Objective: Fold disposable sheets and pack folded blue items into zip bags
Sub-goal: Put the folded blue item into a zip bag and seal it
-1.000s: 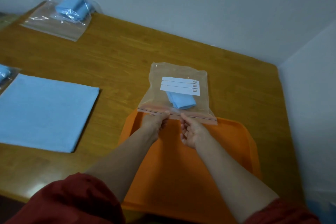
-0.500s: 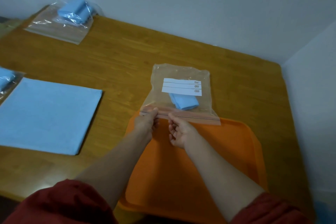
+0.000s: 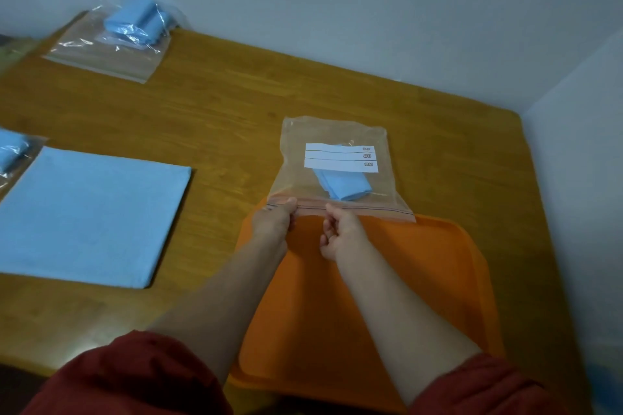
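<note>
Clear plastic zip bag [image 3: 293, 162], head view: white label on its face, one folded blue item [image 3: 344, 187] inside. It stretches over the wooden table [image 3: 236, 118] from the far rim of the orange tray [image 3: 421, 280]. Left hand [image 3: 274, 221] and right hand [image 3: 342, 234] each pinch the zip strip (near its left end, close together). Flat blue sheet [image 3: 87, 216] at left; packed bag [image 3: 114, 40] in the far corner.

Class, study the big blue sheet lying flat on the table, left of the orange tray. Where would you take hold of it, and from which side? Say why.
Probably the near right corner of the blue sheet, pinched from the orange tray side. It lies flat on the table, so only edges and corners offer a pinch, and bare wood borders that corner.
</note>
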